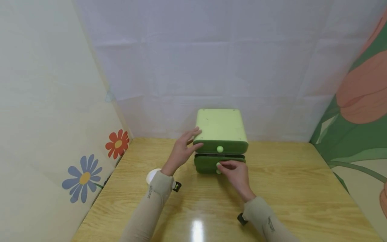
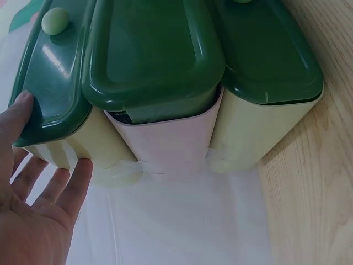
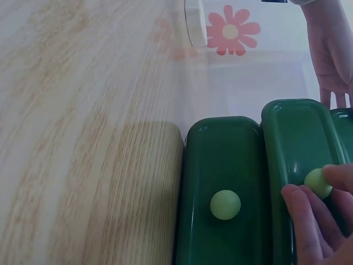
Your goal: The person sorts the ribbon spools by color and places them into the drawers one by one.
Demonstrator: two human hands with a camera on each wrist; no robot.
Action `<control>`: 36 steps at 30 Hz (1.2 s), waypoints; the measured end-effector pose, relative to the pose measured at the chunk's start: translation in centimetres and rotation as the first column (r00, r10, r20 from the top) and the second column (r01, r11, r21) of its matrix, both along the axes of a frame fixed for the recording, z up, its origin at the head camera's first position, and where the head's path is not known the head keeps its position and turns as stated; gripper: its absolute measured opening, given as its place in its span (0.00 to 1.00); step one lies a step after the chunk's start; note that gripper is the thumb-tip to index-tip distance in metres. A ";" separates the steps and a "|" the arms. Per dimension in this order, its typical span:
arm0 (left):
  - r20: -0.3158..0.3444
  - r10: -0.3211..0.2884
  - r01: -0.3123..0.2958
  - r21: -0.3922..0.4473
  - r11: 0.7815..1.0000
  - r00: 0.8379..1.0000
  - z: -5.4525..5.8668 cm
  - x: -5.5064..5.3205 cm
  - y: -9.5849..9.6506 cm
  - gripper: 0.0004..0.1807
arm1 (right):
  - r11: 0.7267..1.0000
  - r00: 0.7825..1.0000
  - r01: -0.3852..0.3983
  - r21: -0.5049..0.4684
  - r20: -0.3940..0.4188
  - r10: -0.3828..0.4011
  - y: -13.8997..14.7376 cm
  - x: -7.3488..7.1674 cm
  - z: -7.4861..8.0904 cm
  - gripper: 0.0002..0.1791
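A small drawer cabinet (image 1: 220, 125) has a light green top and dark green drawer fronts. In the left wrist view its middle section is pink, and the middle drawer (image 2: 154, 61) stands slightly out. My right hand (image 1: 237, 174) pinches that drawer's light green round knob (image 3: 317, 183) between thumb and fingers. My left hand (image 1: 180, 151) rests against the cabinet's left side, its thumb on the edge of the top drawer front (image 2: 58, 66) and its fingers fairly straight along the side wall. Below the middle drawer, the bottom drawer (image 3: 223, 160) has its own round knob (image 3: 225, 205).
A white round object (image 1: 152, 175) lies on the wooden table (image 1: 287, 181), partly behind the left sleeve. White cloth (image 1: 187, 67) hangs behind the cabinet. Flower-printed panels stand at the left (image 1: 45, 101) and right (image 1: 362, 87).
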State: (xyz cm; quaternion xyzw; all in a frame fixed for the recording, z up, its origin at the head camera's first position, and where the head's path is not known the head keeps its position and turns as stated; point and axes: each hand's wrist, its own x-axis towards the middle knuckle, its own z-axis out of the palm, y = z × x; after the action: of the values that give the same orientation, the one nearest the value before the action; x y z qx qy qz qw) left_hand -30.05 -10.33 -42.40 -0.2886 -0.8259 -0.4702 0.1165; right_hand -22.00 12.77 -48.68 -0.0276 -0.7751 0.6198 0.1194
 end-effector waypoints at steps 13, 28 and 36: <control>0.002 -0.002 0.002 0.004 1.000 1.000 -0.1 -0.1 0.0 0.29 | 0.998 0.998 0.038 0.051 -0.042 -0.036 0.2 -1.0 -0.3 0.08; 0.011 -0.005 0.005 0.014 1.000 1.000 0.0 0.1 0.0 0.29 | 0.999 0.997 0.029 0.046 -0.068 -0.026 0.1 -1.5 -0.6 0.09; 0.019 -0.009 0.009 0.028 1.000 1.000 0.0 0.2 0.1 0.29 | 0.998 0.997 0.030 0.046 -0.076 -0.027 0.2 -1.5 -0.6 0.09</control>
State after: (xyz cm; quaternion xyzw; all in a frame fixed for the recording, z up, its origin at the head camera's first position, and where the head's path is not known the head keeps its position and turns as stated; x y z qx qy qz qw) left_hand -29.89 -10.27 -42.45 -0.2863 -0.8190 -0.4848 0.1106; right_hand -23.51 12.97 -49.31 -0.0125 -0.7840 0.6003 0.1579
